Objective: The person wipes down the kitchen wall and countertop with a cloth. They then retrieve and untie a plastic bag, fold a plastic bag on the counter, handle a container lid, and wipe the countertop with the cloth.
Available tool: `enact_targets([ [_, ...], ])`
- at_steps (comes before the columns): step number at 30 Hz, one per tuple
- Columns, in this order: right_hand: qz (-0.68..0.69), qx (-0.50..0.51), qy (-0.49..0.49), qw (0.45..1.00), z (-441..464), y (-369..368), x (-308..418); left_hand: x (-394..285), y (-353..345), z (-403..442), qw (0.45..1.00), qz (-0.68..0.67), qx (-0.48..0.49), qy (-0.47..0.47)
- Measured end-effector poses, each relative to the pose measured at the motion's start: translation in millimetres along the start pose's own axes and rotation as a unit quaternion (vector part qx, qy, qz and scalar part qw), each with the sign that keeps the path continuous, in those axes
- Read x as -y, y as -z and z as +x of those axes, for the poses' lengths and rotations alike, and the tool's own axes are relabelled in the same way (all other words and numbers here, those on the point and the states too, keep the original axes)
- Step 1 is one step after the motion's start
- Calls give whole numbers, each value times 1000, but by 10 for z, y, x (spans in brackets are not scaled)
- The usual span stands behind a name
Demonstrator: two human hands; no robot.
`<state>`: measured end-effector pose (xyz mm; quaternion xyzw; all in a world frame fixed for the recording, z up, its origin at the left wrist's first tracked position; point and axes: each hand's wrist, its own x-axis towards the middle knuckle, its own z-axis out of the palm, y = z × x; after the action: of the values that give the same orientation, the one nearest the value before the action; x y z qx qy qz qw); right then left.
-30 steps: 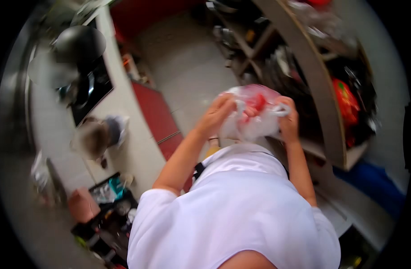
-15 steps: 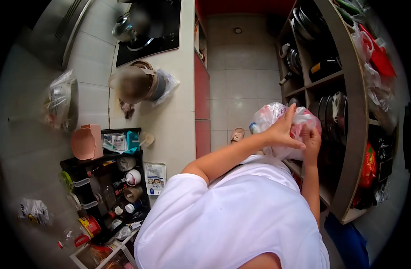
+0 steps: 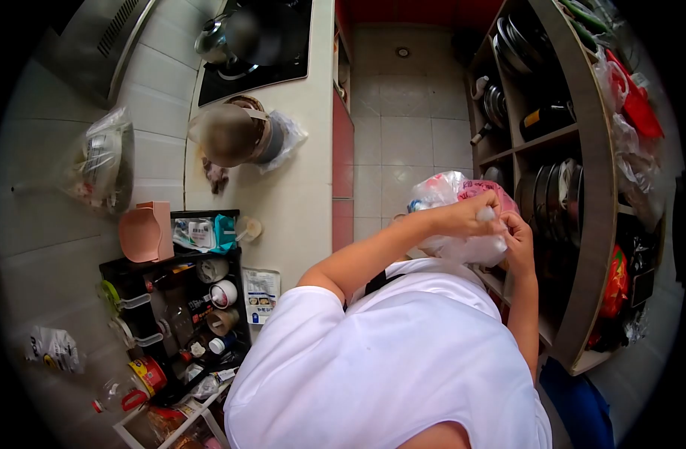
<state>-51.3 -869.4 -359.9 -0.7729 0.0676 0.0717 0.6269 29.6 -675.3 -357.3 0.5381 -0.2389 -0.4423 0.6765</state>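
Observation:
In front of my body is a filled translucent plastic bag [image 3: 440, 191] with pink and red print. Its contents are only partly visible through the film. My left hand [image 3: 474, 215] is closed at the top of the bag, with a whitish tuft of plastic poking out between its fingers. Close against it, the fingers of my right hand [image 3: 518, 238] pinch the same gathered plastic. The bag bulges beyond and below both hands, and my wrists hide part of it.
Right of the bag stands an open shelf unit [image 3: 593, 142] holding plates and a dark bottle [image 3: 546, 120]. On the left, a counter [image 3: 302, 202] carries a stove [image 3: 272, 45], a kettle [image 3: 212, 41] and a bagged container. A rack [image 3: 171, 262] of bottles and jars is nearer.
My left hand has gone from spread fingers to a closed grip on the bag's top. Both hands are now closer together, and the plastic is bunched between them.

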Motion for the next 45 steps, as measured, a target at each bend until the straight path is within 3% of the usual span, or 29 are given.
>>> enact_targets([
  [1, 43, 10, -50, 998, -8, 16, -24, -4, 33, 20, 1000, 0, 1, 0],
  [2, 43, 10, -50, 998, -17, 18, -20, -9, 83, 58, 955, 211, -18, -209],
  [3, 51, 33, -52, 997, -24, 27, 20, -45, 104, 70, 823, 403, -36, -400],
  [4, 59, 57, -53, 995, -20, 33, 69, -87, 105, 73, 822, 404, -37, -399],
  [6, 82, 92, -60, 991, -38, 37, 229, -185, 80, 85, 709, 545, -126, -429],
  [7, 103, 124, -68, 985, -55, 29, 330, -184, 69, 83, 710, 544, -124, -430],
  [8, 184, 99, -95, 973, -85, -15, 442, -176, 33, 88, 693, 550, -161, -437],
  [10, 206, 59, -116, 970, -89, -20, 289, -190, -13, 109, 678, 550, -193, -448],
  [11, 226, 20, -135, 964, -91, 2, 211, -219, -25, 128, 642, 566, -226, -465],
  [14, 178, -91, -105, 974, -34, -72, 257, -267, -9, 169, 583, 625, -235, -464],
  [16, 104, -107, -23, 988, -54, -67, 309, -354, 48, 150, 597, 644, -206, -432],
  [19, -205, -233, 38, 950, -100, 88, 402, -343, 219, 22, 586, 670, -182, -417],
  [22, -270, -342, 54, 898, -128, 339, 114, -238, 480, -242, 639, 689, -119, -321],
  [23, -273, -354, 49, 893, -151, 360, 92, -217, 464, -262, 640, 685, -110, -331],
  [25, -284, -343, 30, 895, -163, 294, 98, -207, 377, -268, 728, 589, -82, -340],
  [26, -224, -339, 32, 913, -149, 239, 107, -220, 301, -232, 770, 533, -56, -344],
  [27, -194, -332, 55, 922, -125, 187, 49, -185, 217, -172, 772, 529, -47, -349],
  [28, -196, -321, 49, 925, -119, 141, 27, -142, 132, -89, 875, 371, -2, -312],
  [29, -199, -312, 42, 928, -124, 105, 36, -92, 70, -10, 943, 200, 48, -261],
  [30, -160, -314, 49, 935, -138, 63, 81, 11, 40, -19, 993, -25, 84, -74],
  [31, -121, -314, 56, 940, -155, 22, 128, 49, -6, 21, 992, -29, 100, -74],
  [33, -100, -328, 30, 939, -197, -50, 236, 101, -72, 92, 997, -72, 11, -40],
  [37, 9, -197, 85, 977, -251, -257, 369, 197, -173, 97, 987, 146, -40, -60],
  [38, -108, -159, 110, 975, -261, -256, 422, 321, -168, 132, 976, 198, -40, -76],
  [41, -69, -239, 154, 956, -189, -292, 279, 464, -150, 177, 967, 250, -43, -31],
  [43, -46, -277, 147, 948, -180, -205, 192, 311, -238, 178, 973, 220, -34, -59],
  [45, -139, -250, 105, 952, -243, -138, -9, 303, -255, 187, 976, 209, -19, -56],
])
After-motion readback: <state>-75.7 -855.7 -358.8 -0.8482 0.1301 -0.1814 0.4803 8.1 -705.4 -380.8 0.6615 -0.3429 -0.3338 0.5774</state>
